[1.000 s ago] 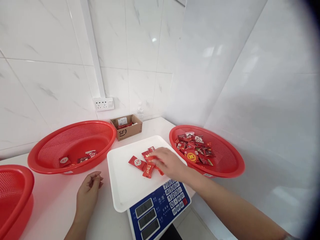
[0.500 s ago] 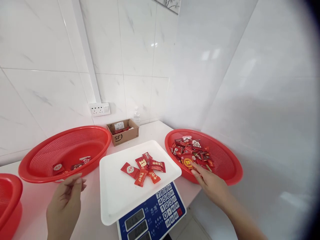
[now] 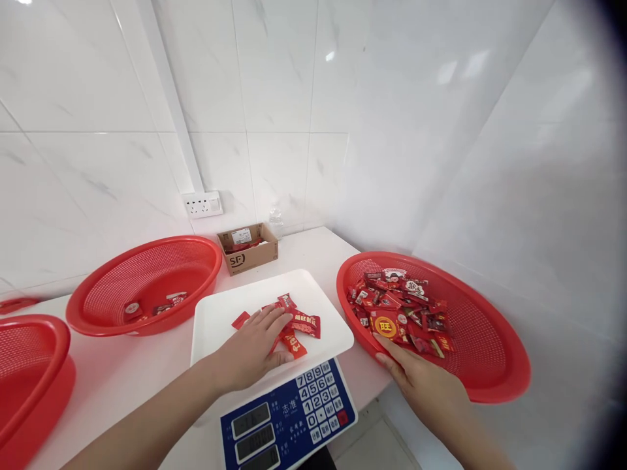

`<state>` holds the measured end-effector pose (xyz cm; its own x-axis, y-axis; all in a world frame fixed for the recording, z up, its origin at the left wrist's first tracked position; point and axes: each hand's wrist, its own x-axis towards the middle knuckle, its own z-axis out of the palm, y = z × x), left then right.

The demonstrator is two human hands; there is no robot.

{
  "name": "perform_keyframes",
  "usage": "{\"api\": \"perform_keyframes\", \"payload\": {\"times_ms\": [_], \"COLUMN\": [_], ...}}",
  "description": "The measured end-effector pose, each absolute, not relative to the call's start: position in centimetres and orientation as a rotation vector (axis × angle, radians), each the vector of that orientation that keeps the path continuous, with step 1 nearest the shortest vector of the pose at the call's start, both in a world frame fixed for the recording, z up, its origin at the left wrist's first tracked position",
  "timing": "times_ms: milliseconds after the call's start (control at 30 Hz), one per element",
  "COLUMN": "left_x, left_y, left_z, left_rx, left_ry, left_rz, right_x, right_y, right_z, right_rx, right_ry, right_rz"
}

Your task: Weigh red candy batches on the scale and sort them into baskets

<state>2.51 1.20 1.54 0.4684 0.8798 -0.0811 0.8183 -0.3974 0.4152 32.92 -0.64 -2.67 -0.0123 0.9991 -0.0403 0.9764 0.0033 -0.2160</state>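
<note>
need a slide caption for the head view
Left hand over red packets on a white scale tray, right hand at the rim of a red basket holding more packets.

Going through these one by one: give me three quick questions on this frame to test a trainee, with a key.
1. What is the left hand spread over?
a) a clear bottle
b) red packets on the white tray
c) the scale's number keys

2. True or false: the cardboard box stands beyond the tray, near the wall.

3. Fill in: the large packet nearest the right hand bears a round ____ emblem.

Key: 1. b; 2. true; 3. yellow
</note>
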Motion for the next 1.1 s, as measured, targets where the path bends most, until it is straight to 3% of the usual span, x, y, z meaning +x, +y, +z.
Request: {"api": "perform_keyframes", "payload": {"times_ms": [533, 833, 1100], "left_x": [-0.5, 3.5, 6.2], "left_y": [0.3, 3.2, 4.4], "left_z": [0.9, 2.1, 0.5], "left_rx": [2.297, 2.307, 2.399], "left_ry": [1.486, 1.431, 1.401], "left_rz": [0.086, -0.036, 0.003], "right_x": [33.3, 32.6, 32.7], "right_y": [0.4, 0.5, 0.6], "right_z": [-2.3, -2.2, -2.1], "right_rx": [-2.038, -2.119, -2.158], "right_ry": [-2.146, -2.165, -2.182], "right_rz": [0.473, 0.464, 0.423]}}
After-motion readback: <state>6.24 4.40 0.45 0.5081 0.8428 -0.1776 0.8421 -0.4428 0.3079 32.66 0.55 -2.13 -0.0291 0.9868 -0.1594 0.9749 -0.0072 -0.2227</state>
